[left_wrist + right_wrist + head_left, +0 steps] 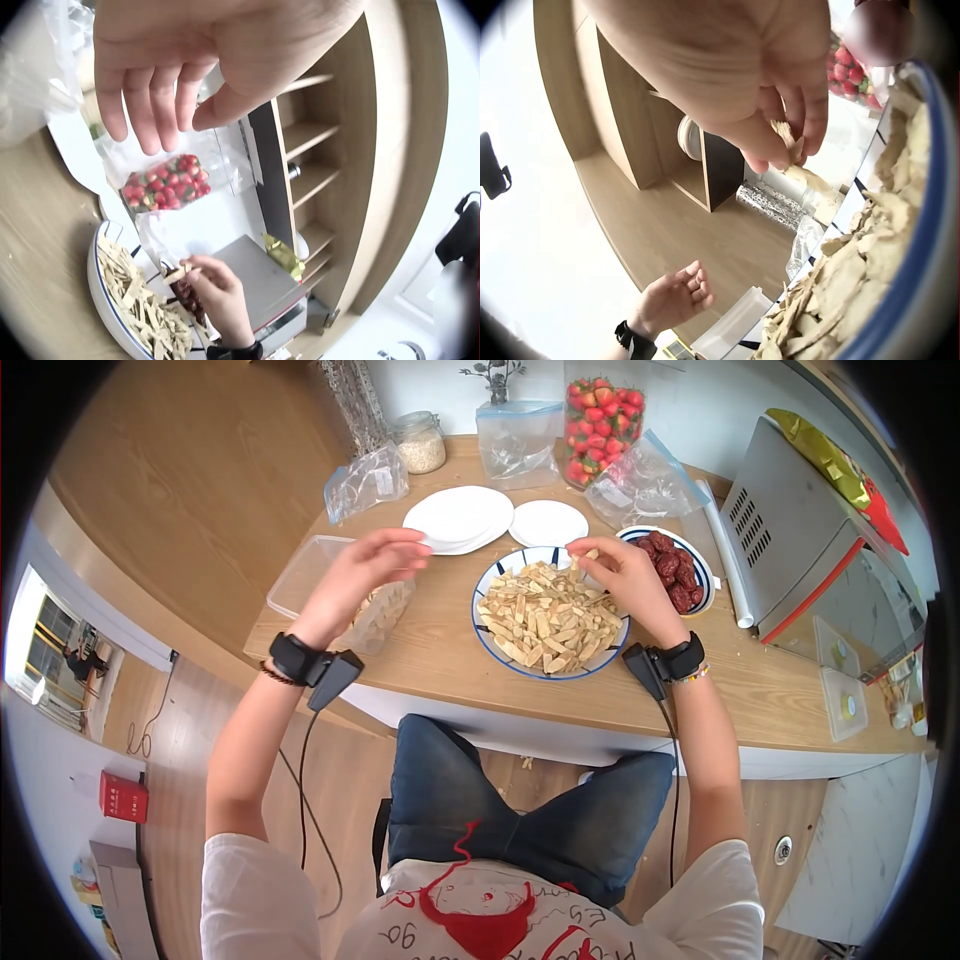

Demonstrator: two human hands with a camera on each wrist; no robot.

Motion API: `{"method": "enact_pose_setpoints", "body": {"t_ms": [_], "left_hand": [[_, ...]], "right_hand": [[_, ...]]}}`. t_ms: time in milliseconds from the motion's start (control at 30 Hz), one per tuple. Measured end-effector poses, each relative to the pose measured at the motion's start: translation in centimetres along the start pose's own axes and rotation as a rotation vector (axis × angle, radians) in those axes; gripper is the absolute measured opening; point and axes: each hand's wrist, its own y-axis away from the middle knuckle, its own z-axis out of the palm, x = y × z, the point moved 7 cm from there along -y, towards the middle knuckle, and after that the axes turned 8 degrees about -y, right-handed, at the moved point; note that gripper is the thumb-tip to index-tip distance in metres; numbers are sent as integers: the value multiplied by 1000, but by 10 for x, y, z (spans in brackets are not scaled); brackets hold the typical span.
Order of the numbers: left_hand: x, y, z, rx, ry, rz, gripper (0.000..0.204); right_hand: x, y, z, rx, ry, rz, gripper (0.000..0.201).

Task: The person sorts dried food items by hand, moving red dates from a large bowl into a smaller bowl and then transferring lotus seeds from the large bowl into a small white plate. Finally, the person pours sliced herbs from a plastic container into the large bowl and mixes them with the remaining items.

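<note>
Above the near side of a blue-rimmed white bowl [550, 677], my right hand [632, 585] pinches a few pale dried root slices [805, 178] between thumb and fingers. The bowl is heaped with more of the same slices [550, 618]. My left hand [362, 575] hovers over a clear plastic container [305, 565], its fingers loosely bent with nothing in them. Some pale slices [388, 610] show through the container's side, partly hidden by that hand. Close behind the right hand stands a plate of dried red dates [672, 567].
White plates [460, 515] lie behind the bowl. Farther back are a jar of oats [420, 445], clear zip bags [518, 440] and a container of strawberries [602, 425]. A grey oven [790, 510] with snack packets on top bounds the right side.
</note>
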Motion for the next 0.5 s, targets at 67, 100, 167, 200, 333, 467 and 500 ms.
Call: {"method": "enact_pose_setpoints", "body": {"t_ms": [67, 100, 167, 200, 333, 467, 500], "left_hand": [[10, -7, 29, -134, -148, 77, 34], [13, -12, 43, -158, -283, 110, 36], [17, -19, 69, -201, -553, 176, 39], [21, -24, 80, -281, -663, 182, 48], [8, -41, 109, -439, -858, 341, 55], [6, -41, 123, -448, -900, 381, 55], [7, -40, 124, -438, -869, 376, 54]], "right_hand": [[2, 0, -3, 21, -25, -28, 22], [4, -1, -4, 23, -75, -11, 22], [9, -1, -4, 13, -142, 21, 23], [10, -1, -2, 2, -160, 38, 24], [12, -1, 1, -8, -170, 36, 24], [5, 1, -1, -16, -134, 67, 24], [4, 1, -1, -15, -134, 71, 24]]}}
